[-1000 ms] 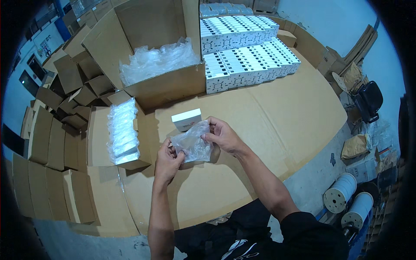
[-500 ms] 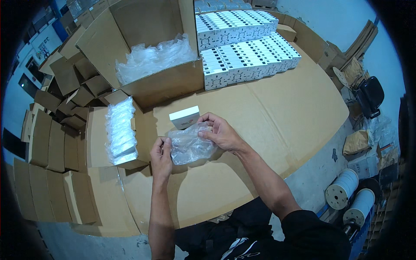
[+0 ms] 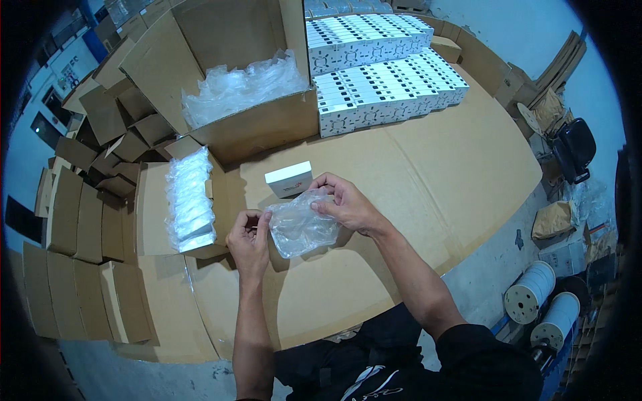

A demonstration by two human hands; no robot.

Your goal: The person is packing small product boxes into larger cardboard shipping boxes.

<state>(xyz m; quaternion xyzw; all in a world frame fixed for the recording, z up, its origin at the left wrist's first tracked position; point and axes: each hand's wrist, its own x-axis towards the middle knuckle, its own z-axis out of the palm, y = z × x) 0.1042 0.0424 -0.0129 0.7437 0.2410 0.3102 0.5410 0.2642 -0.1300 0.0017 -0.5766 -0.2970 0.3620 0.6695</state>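
A clear, crinkled plastic bag (image 3: 302,230) hangs between my two hands above the cardboard-covered table. My right hand (image 3: 349,206) pinches its upper right edge between thumb and fingers. At its upper left corner, my left hand (image 3: 250,242) holds the edge with thumb and forefinger closed together. The bag looks flat, with nothing visible inside. Just beyond it a small white box (image 3: 289,179) stands on the table, close to my right fingertips. Left of my hands is an open carton (image 3: 221,217) with a row of bubble-wrapped packs (image 3: 190,200).
A big open carton (image 3: 267,127) full of clear plastic bags (image 3: 244,90) stands at the back. Stacked rows of white boxes (image 3: 388,93) sit to its right. Folded brown cartons (image 3: 87,227) crowd the left side. Cable spools (image 3: 529,292) lie on the floor at right.
My left hand has shifted slightly left and down from the bag's middle to its edge. The bag is spread a bit wider. The white box has stayed in place.
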